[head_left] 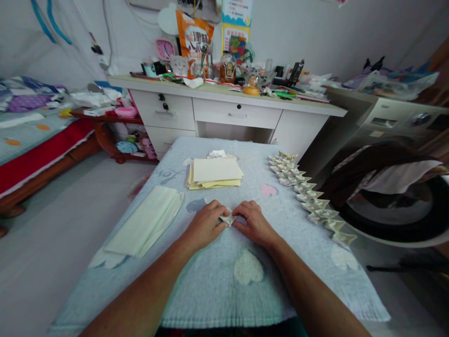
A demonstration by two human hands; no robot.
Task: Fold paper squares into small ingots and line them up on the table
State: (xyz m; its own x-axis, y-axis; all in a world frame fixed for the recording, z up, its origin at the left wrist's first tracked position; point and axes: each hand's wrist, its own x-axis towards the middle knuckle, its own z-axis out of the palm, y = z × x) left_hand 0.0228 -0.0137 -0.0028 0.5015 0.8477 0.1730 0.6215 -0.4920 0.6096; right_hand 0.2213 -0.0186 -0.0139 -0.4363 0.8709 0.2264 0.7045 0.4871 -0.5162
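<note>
A small folded piece of paper lies between my hands just above the cloth. My left hand pinches its left side, and my right hand grips its right side. Beyond them sits a stack of cream and yellow paper sheets. To the left, a pile of long pale green paper lies at a slant. Along the right edge runs a row of several folded paper boats, with a yellow patterned piece at the far end.
A light blue cloth with heart shapes covers the table. Behind it stands a white desk crowded with jars, a clock and an orange bag. At right is a washing machine with its door open; a bed is at left.
</note>
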